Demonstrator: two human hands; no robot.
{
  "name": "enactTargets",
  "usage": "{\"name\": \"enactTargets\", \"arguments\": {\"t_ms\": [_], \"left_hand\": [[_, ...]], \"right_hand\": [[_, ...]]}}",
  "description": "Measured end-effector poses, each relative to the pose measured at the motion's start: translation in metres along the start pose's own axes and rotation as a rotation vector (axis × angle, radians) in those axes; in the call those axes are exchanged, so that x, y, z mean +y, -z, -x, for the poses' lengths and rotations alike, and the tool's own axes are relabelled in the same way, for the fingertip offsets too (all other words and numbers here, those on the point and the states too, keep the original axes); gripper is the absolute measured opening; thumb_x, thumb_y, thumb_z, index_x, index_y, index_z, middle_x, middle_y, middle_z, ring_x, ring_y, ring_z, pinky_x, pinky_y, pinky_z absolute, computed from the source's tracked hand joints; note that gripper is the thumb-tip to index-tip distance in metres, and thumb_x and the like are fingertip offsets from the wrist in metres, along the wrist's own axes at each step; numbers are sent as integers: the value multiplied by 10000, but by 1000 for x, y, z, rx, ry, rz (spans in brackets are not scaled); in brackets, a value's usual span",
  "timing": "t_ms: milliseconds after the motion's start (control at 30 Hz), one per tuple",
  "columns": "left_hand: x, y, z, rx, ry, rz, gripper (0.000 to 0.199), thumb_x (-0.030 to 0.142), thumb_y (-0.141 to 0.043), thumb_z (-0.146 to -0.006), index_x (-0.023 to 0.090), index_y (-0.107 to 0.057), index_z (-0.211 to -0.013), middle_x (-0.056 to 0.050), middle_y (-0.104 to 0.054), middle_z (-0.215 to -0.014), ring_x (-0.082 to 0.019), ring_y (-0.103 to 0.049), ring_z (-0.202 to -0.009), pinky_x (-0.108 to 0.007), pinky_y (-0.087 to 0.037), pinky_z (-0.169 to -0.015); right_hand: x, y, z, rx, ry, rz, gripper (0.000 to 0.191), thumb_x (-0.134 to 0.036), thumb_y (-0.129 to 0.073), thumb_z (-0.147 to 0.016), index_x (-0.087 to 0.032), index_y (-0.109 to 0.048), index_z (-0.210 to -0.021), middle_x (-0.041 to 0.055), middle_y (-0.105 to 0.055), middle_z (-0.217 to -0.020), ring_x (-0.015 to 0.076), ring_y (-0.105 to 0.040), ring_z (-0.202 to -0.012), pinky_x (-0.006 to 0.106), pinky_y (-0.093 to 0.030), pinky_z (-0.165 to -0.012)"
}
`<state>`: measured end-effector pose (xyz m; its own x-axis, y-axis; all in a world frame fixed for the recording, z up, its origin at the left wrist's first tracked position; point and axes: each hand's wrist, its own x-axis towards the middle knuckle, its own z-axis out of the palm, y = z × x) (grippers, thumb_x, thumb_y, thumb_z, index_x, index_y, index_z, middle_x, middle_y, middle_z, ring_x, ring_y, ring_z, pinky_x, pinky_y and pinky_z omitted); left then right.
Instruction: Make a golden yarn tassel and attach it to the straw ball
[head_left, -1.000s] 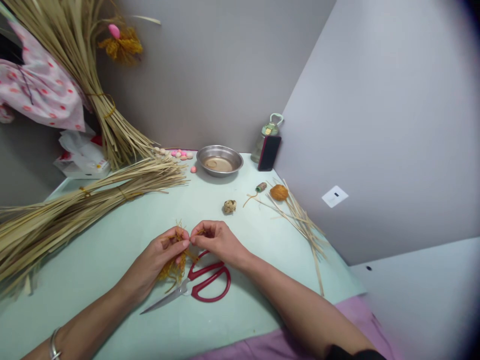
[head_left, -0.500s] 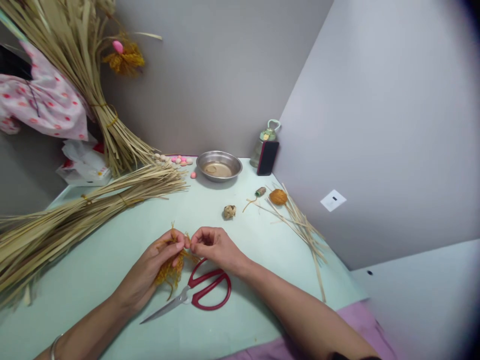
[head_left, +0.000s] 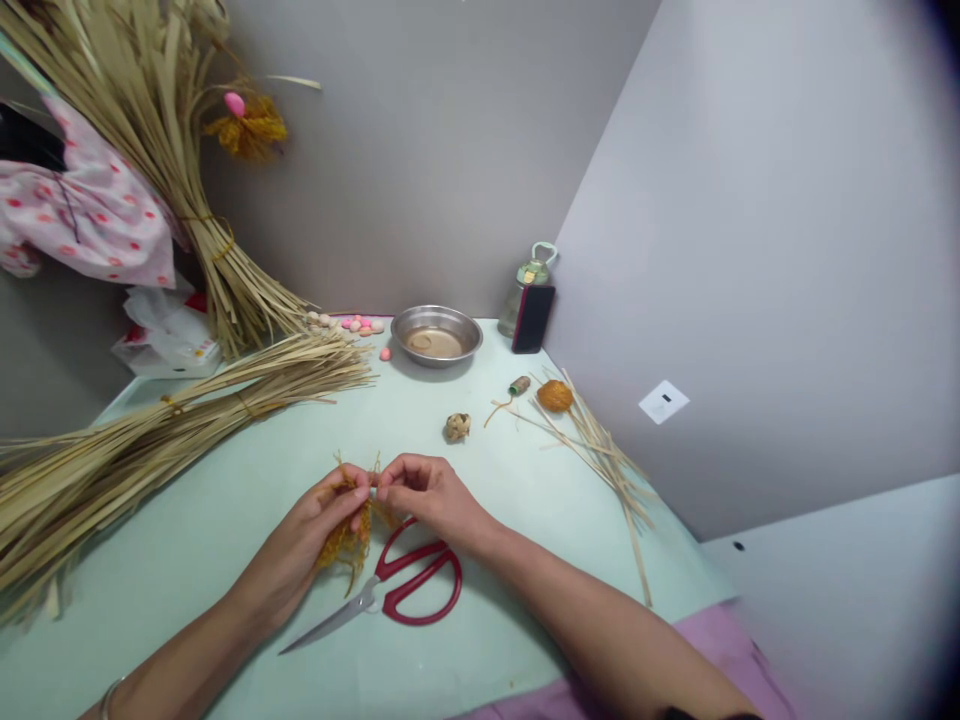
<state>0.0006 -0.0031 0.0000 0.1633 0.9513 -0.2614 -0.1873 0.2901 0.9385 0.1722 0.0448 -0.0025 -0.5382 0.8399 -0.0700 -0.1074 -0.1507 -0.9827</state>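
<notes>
My left hand point(head_left: 330, 510) and right hand point(head_left: 420, 490), fingertips almost meeting, pinch the ochre fringe point(head_left: 346, 545), left of the scissors' point(head_left: 418, 585) red handles; its strands hang toward me, bare bench point(head_left: 247, 465) left of the scissors.

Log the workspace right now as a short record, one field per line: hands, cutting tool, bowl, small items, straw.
left hand: holds yellow strands in its fingertips
right hand: fingers pinched close to the left's; whether on a strand, cannot tell
cutting tool: red-handled scissors on the table, blades toward the left
bowl: metal bowl, apparently with liquid
small items: speckled ball, orange ball
straw: tied straw lying at left, loose stalks at right
</notes>
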Motion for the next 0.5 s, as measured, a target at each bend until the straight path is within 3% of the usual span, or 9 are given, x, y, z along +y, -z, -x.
{"name": "enactTargets", "arguments": {"t_ms": [200,333,500], "left_hand": [[-4,0,-2,-63,12,-18,158,356,-694,-858,237,-599,-900,55,-480,-716,-117,-403,-646,-206,-353,-592],[-5,-2,-4,-119,81,-11,184,371,-700,-853,226,-636,-947,57,-457,-692,-108,-393,-621,-203,-343,-573],[-5,0,-4,-44,51,27,193,398,-665,-882,210,-648,-843,39,-518,-756,-96,-412,-618,-193,-371,-582]], "right_hand": [[4,2,-1,16,8,19,246,-391,-737,-768,-159,-663,-796,-45,-527,-623,81,-377,-556,226,-286,-552],[1,2,0,11,39,7,255,-412,-708,-804,-160,-671,-810,-25,-575,-670,95,-450,-603,235,-353,-612],[-6,3,1,69,46,66,285,-440,-680,-821,-162,-645,-772,-32,-555,-636,96,-442,-581,233,-348,-582]]}}
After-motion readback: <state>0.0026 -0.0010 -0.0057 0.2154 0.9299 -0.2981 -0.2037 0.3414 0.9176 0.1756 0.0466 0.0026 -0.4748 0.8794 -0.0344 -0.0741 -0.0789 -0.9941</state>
